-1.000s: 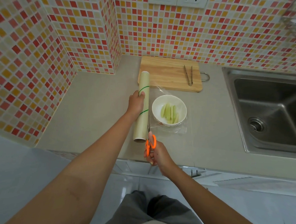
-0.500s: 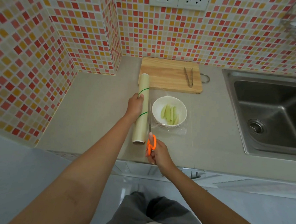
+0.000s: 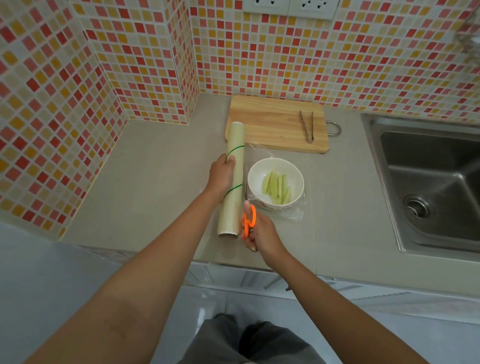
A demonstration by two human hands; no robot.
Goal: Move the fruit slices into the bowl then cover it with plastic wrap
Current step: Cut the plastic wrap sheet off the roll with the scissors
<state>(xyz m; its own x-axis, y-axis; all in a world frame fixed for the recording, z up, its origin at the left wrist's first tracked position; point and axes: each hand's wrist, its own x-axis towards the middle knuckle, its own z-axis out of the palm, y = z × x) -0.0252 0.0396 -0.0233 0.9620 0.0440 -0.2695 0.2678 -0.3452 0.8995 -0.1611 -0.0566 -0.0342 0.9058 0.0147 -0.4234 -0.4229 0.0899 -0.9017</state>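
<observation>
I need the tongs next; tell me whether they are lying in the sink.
No, the tongs lie on the wooden cutting board, left of the sink.

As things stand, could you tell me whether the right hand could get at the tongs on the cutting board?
Probably not at once: the right hand grips the scissors, and the bowl stands between it and the tongs. Nothing covers the tongs.
</observation>
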